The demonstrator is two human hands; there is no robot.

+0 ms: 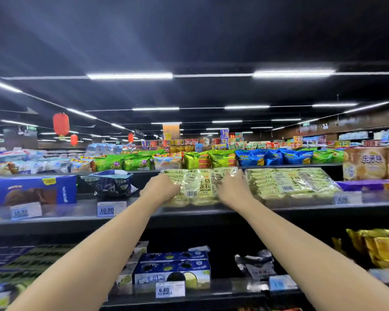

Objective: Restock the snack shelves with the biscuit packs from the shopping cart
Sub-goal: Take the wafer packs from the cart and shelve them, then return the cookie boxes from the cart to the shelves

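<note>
Stock lined the upper shelf (54, 217) from the left: a blue biscuit box (29, 191), then a dark blue bag (109, 184) with a 10.90 price tag (111, 208) at its six o'clock. At the middle of that shelf lay the pale green biscuit pack (200, 185), the left hand (160, 187) curled round its nine o'clock end and the right hand (234, 189) gripping its three o'clock end, both arms stretched forward. A second pale green pack (290, 182) lay just beside it at three o'clock, while blue boxes (173, 270) stood on the lower shelf (211, 295) at six o'clock and gold packets (382, 248) at about four o'clock.
</note>
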